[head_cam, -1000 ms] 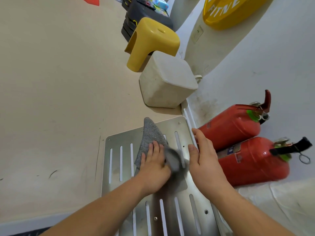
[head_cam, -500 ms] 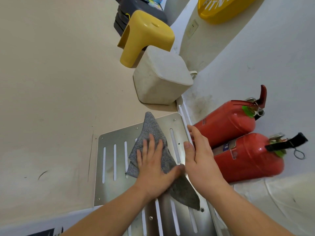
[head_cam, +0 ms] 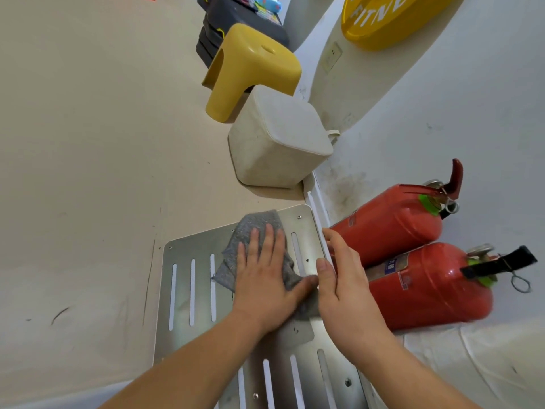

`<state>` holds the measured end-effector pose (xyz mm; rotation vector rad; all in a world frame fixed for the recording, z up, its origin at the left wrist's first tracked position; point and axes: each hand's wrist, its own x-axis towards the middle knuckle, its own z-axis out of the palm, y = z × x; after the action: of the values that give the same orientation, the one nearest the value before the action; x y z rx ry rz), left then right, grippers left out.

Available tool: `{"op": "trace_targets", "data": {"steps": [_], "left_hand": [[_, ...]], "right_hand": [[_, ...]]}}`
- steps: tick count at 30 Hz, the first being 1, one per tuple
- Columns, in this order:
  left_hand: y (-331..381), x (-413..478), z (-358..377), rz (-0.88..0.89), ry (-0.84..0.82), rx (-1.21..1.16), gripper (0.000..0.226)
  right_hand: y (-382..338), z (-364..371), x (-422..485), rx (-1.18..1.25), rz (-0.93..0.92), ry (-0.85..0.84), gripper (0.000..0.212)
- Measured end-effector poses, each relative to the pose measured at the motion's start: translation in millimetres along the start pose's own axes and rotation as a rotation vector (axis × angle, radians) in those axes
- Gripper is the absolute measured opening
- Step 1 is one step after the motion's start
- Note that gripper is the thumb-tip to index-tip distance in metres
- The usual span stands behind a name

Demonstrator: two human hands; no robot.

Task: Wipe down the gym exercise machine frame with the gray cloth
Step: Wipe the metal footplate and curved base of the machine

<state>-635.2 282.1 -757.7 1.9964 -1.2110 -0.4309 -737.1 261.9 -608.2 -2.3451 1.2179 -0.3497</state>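
Note:
A slotted silver metal plate [head_cam: 191, 261] of the exercise machine fills the lower middle of the head view. The gray cloth [head_cam: 250, 228] lies crumpled on the plate's far part. My left hand [head_cam: 265, 278] presses flat on the cloth with fingers spread, covering its middle. My right hand [head_cam: 342, 278] rests on edge along the plate's right rim, fingers straight, thumb touching the cloth's lower corner. It holds nothing.
Two red fire extinguishers [head_cam: 392, 222] [head_cam: 427, 284] lie right of the plate against the white wall. Beyond the plate stand a beige cube seat [head_cam: 280, 140], a yellow plastic stool [head_cam: 253, 69] and dark stacked items [head_cam: 236, 13]. A yellow sign [head_cam: 383, 16] hangs on the wall.
My left hand has pushed the cloth away from me toward the plate's far edge, bunching it up. The right hand has stayed at the right rim.

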Motion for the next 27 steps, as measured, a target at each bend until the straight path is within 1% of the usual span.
{"op": "trace_targets", "data": {"steps": [3,4,5,6,7,9,10,11,12,13,16,17,18,19,20,22,23,24,25,26,27], "left_hand": [[8.3,-11.1,11.8,0.237,0.031,-0.013,0.098],[1.9,-10.4,11.2,0.292,0.035,-0.012,0.095],[-9.5,-8.5,8.2,0.306,0.037,0.005,0.094],[-24.9,-6.9,4.5,0.263,0.035,0.019,0.094],[-42.7,-6.4,0.3,0.159,0.025,0.025,0.096],[-73.7,-11.7,-6.6,-0.145,0.003,0.032,0.101],[-82.2,-16.5,-7.2,-0.266,-0.006,0.037,0.103],[-83.8,-20.4,-6.0,-0.332,-0.01,0.039,0.103],[-78.2,-23.6,-3.2,-0.342,-0.003,0.034,0.101],[-67.9,-26.1,0.5,-0.305,0.007,0.03,0.097],[-49.2,-36.3,12.8,-0.094,0.032,0.027,0.089],[-54.4,-41.6,13.3,-0.059,0.049,0.024,0.087],[-65.5,-46.1,12.0,-0.078,0.071,0.021,0.087],[-80.1,-50.3,10.2,-0.153,0.082,0.014,0.089],[-94.7,-55.4,7.9,-0.279,0.073,0.007,0.093],[-113.2,-68.1,4.6,-0.593,0.045,-0.032,0.1],[-112.8,-72.1,5.4,-0.707,0.044,-0.053,0.1],[-104.2,-73.9,8.1,-0.76,0.039,-0.053,0.095],[-88.8,-75.8,12.5,-0.747,0.04,-0.036,0.089],[-70.2,-78.6,18.5,-0.659,0.059,-0.017,0.087],[-52.7,-82.9,25.4,-0.522,0.081,-0.003,0.086]], "right_hand": [[-1.0,-0.2,-0.6,-0.011,0.0,0.0,0.048],[-1.0,-0.5,-0.9,-0.017,0.002,0.001,0.049],[-1.4,-0.9,-1.1,-0.022,0.003,0.0,0.049],[-1.9,-1.1,-1.1,-0.027,0.001,-0.004,0.049],[-2.1,-1.2,-1.0,-0.032,-0.001,-0.009,0.049],[-1.5,-1.7,-1.0,-0.033,0.006,-0.019,0.048],[-1.1,-1.8,-1.2,-0.027,0.009,-0.021,0.048],[-1.1,-1.8,-1.4,-0.021,0.006,-0.02,0.047],[-1.5,-1.5,-1.5,-0.018,0.001,-0.018,0.047],[-1.7,-1.0,-1.3,-0.017,0.001,-0.016,0.046],[-1.2,-0.4,-0.9,-0.019,0.015,-0.016,0.047],[-0.7,-0.2,-1.3,-0.023,0.008,-0.011,0.047],[-0.9,0.4,-1.1,-0.03,-0.001,-0.006,0.047],[-1.2,0.9,-0.4,-0.038,-0.002,-0.005,0.047],[-1.4,0.9,-0.1,-0.046,0.002,-0.008,0.046],[-2.4,0.8,-1.0,-0.062,0.006,-0.01,0.046],[-2.8,0.1,-1.4,-0.071,0.003,-0.008,0.046],[-3.4,-0.5,-1.3,-0.076,0.0,-0.003,0.047],[-3.5,-0.8,-1.2,-0.078,-0.003,0.003,0.047],[-3.4,-1.1,-1.3,-0.078,-0.004,0.006,0.047],[-2.9,-1.1,-1.6,-0.074,-0.007,0.009,0.047]]}}
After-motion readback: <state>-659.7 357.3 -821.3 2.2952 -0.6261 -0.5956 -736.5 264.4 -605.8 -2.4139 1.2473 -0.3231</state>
